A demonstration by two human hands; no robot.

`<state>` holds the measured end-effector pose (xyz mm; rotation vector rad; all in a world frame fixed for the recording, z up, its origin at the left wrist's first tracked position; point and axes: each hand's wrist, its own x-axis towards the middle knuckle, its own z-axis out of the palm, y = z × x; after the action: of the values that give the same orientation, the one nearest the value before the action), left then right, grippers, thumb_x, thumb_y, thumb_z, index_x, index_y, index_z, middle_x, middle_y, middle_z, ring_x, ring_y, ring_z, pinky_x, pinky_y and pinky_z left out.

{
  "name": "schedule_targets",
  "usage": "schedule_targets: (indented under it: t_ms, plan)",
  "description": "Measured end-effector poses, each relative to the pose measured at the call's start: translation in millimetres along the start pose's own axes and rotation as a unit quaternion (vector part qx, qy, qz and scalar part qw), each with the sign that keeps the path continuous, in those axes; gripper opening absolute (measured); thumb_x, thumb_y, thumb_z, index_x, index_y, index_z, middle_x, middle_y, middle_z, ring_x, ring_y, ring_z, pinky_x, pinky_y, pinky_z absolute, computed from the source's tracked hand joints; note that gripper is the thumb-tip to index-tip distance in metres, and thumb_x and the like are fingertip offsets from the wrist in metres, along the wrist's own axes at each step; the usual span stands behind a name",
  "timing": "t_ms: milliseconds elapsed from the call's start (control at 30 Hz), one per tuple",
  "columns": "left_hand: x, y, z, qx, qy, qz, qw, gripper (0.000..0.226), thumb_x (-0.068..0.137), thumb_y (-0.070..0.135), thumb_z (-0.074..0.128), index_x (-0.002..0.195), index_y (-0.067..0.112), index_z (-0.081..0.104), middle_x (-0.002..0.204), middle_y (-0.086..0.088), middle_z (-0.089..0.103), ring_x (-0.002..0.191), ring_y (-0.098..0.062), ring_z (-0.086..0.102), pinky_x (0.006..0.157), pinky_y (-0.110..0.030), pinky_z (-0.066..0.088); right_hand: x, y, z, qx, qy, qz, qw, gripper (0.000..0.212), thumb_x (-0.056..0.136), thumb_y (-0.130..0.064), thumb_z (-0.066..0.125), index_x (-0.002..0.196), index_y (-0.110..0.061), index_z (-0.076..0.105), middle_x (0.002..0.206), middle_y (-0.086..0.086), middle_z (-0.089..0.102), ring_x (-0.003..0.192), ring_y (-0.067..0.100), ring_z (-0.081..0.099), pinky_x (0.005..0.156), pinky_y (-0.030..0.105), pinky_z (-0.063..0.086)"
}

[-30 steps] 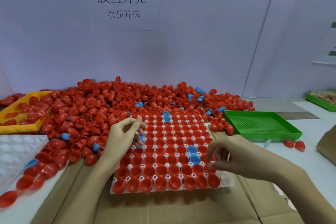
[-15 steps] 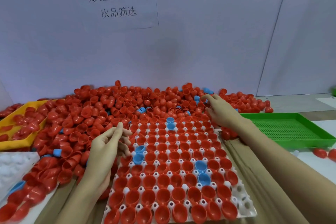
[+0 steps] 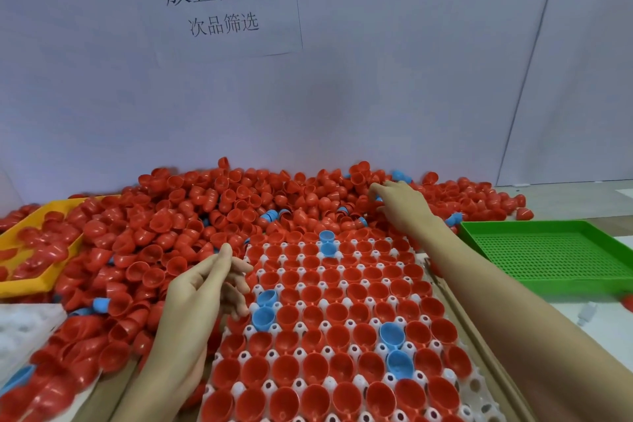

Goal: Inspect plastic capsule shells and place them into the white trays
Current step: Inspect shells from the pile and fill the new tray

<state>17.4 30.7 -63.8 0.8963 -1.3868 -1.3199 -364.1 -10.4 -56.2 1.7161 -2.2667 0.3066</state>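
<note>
A white tray [image 3: 476, 386] lies in front of me, nearly all its cups filled with red capsule shells [image 3: 346, 315] and a few blue shells [image 3: 263, 316]. Behind and left of it spreads a large pile of loose red shells [image 3: 191, 216] with some blue ones mixed in. My left hand [image 3: 205, 291] hovers at the tray's left edge, fingers loosely straight, nothing visibly held. My right hand [image 3: 400, 202] reaches over the tray's far right corner into the back of the pile. Its fingers lie stretched on the shells and its fingertips are partly hidden among them.
A yellow tray [image 3: 37, 284] with red shells sits at the far left, and an empty white tray [image 3: 24, 329] lies in front of it. On the right sits a green perforated tray [image 3: 548, 257]. Cardboard [image 3: 113, 387] lies under the filled tray. A wall with a paper sign [image 3: 222, 3] closes the back.
My right hand moved from the tray's near right corner to the far pile. My left hand opened its fingers and stayed at the tray's left edge. My view shifted closer and lower.
</note>
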Motion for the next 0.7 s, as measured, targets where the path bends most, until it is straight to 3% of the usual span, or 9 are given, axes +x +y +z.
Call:
schedule_targets:
  t_ms: [167, 333, 433, 500, 600, 700]
  plan:
    - [0.3, 1.0, -0.6, -0.008, -0.002, -0.004, 1.0, 0.043, 0.1, 0.046, 0.059, 0.083, 0.011, 0.079, 0.073, -0.011, 0.066, 0.058, -0.023, 0.062, 0.061, -0.035, 0.054, -14.3, -3.7, -13.7, -0.001, 0.104, 0.034, 0.994, 0.027, 0.096, 0.0, 0.056, 0.119, -0.014, 0.064, 0.103, 0.007, 0.072, 0.096, 0.033, 0.067, 0.063, 0.035, 0.043]
    - [-2.9, 2.9, 0.9, 0.011, -0.009, 0.003, 1.0, 0.043, 0.1, 0.046, 0.058, 0.079, 0.015, 0.079, 0.069, -0.009, 0.067, 0.056, -0.021, 0.062, 0.056, -0.028, 0.054, -42.4, -6.3, -40.1, 0.157, 0.165, 0.119, 0.966, 0.017, 0.098, -0.006, 0.062, 0.11, -0.011, 0.072, 0.094, 0.01, 0.078, 0.082, 0.031, 0.073, 0.068, 0.035, 0.054]
    - [-6.9, 5.3, 6.0, 0.021, -0.017, 0.046, 0.999, 0.038, 0.098, 0.044, 0.06, 0.079, 0.017, 0.077, 0.068, -0.01, 0.065, 0.054, -0.021, 0.061, 0.053, -0.024, 0.054, -68.1, -15.9, -59.0, 0.254, 0.148, 0.13, 0.947, 0.012, 0.093, -0.006, 0.069, 0.098, -0.015, 0.075, 0.084, 0.007, 0.077, 0.074, 0.021, 0.073, 0.069, 0.032, 0.057]
    - [-11.1, 6.6, 10.8, 0.035, -0.035, 0.096, 0.994, 0.028, 0.099, 0.039, 0.062, 0.086, 0.019, 0.077, 0.069, -0.011, 0.065, 0.055, -0.022, 0.061, 0.055, -0.028, 0.055, -87.0, -27.4, -71.7, 0.303, 0.114, 0.12, 0.939, 0.011, 0.092, -0.007, 0.072, 0.095, -0.017, 0.076, 0.076, 0.003, 0.076, 0.064, 0.014, 0.073, 0.062, 0.021, 0.056]
    - [-20.1, 9.2, 20.1, 0.098, -0.083, 0.154, 0.98, 0.01, 0.095, 0.036, 0.069, 0.096, 0.03, 0.076, 0.072, -0.005, 0.068, 0.059, -0.018, 0.066, 0.06, -0.027, 0.057, -118.2, -47.0, -86.4, 0.391, 0.045, 0.09, 0.915, 0.012, 0.092, -0.007, 0.073, 0.094, -0.019, 0.075, 0.071, 0.002, 0.076, 0.059, 0.013, 0.075, 0.054, 0.019, 0.057]
    - [-28.3, 10.5, 31.7, 0.162, -0.127, 0.209, 0.956, 0.014, 0.091, 0.036, 0.074, 0.105, 0.036, 0.075, 0.099, 0.003, 0.072, 0.087, -0.019, 0.073, 0.072, -0.021, 0.058, -148.5, -63.3, -89.8, 0.452, -0.026, 0.057, 0.89, 0.012, 0.094, -0.009, 0.074, 0.093, -0.022, 0.074, 0.072, 0.001, 0.078, 0.062, 0.016, 0.077, 0.052, 0.018, 0.054]
